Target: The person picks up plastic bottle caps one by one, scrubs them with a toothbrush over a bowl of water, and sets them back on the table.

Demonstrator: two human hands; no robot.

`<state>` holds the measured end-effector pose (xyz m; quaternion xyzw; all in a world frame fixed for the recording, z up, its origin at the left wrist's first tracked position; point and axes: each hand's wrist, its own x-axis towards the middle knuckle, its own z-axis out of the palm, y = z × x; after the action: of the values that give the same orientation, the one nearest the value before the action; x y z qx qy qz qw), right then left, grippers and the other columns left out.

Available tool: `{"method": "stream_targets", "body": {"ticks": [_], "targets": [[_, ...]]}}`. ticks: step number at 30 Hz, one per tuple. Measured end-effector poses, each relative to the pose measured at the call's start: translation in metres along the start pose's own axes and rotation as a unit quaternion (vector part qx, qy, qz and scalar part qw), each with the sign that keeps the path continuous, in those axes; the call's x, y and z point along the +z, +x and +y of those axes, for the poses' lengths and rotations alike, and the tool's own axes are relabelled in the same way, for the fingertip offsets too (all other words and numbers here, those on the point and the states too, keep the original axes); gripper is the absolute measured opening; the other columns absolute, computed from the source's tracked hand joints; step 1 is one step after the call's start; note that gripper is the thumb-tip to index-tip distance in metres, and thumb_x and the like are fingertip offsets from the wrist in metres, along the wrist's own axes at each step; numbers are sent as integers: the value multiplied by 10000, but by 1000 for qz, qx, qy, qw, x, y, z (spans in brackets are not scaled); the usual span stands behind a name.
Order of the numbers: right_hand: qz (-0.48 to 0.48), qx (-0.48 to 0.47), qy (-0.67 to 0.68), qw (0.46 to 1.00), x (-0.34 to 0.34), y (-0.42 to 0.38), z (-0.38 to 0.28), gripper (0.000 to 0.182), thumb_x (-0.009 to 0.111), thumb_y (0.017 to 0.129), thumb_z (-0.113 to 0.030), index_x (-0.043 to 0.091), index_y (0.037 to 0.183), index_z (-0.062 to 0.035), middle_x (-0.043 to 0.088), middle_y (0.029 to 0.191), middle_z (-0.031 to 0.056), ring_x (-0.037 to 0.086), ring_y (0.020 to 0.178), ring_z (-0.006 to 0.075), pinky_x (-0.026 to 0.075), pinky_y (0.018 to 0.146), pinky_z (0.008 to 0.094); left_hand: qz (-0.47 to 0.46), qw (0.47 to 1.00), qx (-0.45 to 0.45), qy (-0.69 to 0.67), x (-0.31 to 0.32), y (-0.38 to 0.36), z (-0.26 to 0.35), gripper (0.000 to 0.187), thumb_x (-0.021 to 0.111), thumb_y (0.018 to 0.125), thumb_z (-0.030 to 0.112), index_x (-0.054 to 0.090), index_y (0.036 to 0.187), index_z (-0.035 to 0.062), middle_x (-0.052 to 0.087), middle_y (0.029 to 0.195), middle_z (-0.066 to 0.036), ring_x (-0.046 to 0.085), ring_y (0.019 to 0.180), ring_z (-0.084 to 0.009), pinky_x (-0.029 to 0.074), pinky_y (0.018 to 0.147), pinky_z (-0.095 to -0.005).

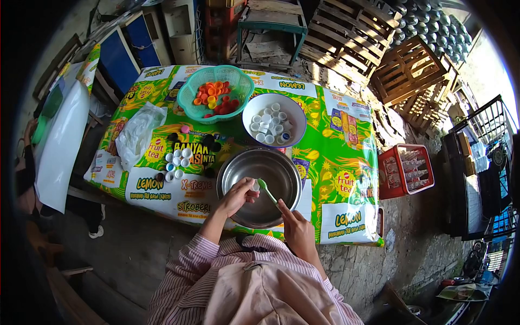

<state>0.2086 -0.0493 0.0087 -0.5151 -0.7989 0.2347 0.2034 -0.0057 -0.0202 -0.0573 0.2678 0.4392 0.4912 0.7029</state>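
Over a steel basin [230, 168], my left hand [236, 197] pinches a small clear or whitish cap [255, 186]. My right hand [297, 230] is closed on the handle of a green toothbrush [266, 189], whose head is close to the cap. Behind the basin, a white bowl with a blue rim [299, 122] holds several white caps [270, 125]. A mint-green basket [187, 97] to its left contains orange, red and yellow caps [213, 96]. Several white caps [177, 162] lie on the printed tablecloth [341, 162], left of the basin, with dark caps [208, 142] near them.
A crumpled plastic bag [142, 132] lies at the table's left. Right of the table stands a red crate [406, 170] with packed items. Wooden pallets [352, 35] and a green-framed table [272, 16] are behind. At the far left, a person's hand [31, 130] shows.
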Motion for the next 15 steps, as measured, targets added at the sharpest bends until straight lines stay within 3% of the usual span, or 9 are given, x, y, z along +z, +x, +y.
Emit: {"method": "stream_targets", "body": {"ticks": [2,5,9,15], "targets": [[-8,-17,-11,1000,0,-2,2,442,543,858,-122,491,1276,-253,562,697,103,571,546,299,456,494,409,6,1000,-7,-4,3,-2,5,268,451,945,368,506,965,107,560,810,-4,550,740,-76,430,635,-207],[-14,-41,-3,999,4,-2,8,471,537,855,-133,461,1299,-271,565,698,81,580,541,290,468,476,407,14,1000,-7,24,0,1,1,294,451,939,398,488,896,109,506,706,10,510,640,-74,409,580,-206],[-17,-23,-40,999,-9,4,6,494,541,844,-112,456,1305,-271,563,695,85,574,533,291,457,469,407,19,998,-26,51,2,0,7,336,444,933,438,474,868,109,441,638,22,453,574,-71,379,525,-218],[-34,-87,-13,996,-5,9,15,520,550,826,-93,451,1312,-250,554,690,79,561,511,274,454,462,393,10,993,-93,73,2,8,15,494,388,900,572,433,799,91,337,559,41,360,501,-73,317,479,-227]]}}
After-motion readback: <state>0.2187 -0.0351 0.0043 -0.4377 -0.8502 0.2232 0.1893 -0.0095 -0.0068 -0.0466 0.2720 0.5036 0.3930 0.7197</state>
